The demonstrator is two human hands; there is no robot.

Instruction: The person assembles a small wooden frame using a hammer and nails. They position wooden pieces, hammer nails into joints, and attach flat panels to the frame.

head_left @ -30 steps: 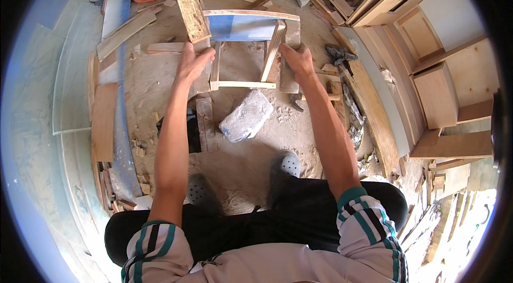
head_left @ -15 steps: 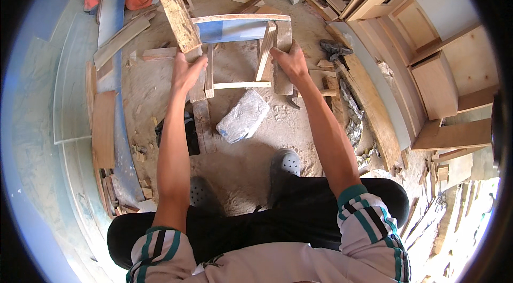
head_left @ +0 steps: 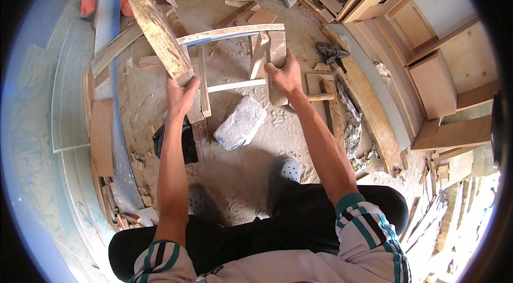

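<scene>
Wooden frame (head_left: 231, 64) held above the sandy floor (head_left: 240, 176). My left hand (head_left: 180, 96) clasps its near-left leg, fingers wrapped; my right hand (head_left: 285, 76) grips the right leg, fingers clenched. Step, as I judge: positioning the frame. A stone block (head_left: 240, 123) lies just below the fingers.

Plank (head_left: 152, 21) top end cut off by pic edge; frame (head_left: 235, 59) legs partly behind hands.

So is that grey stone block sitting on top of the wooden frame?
No, the grey stone block lies on the sandy ground below the wooden frame.
</scene>
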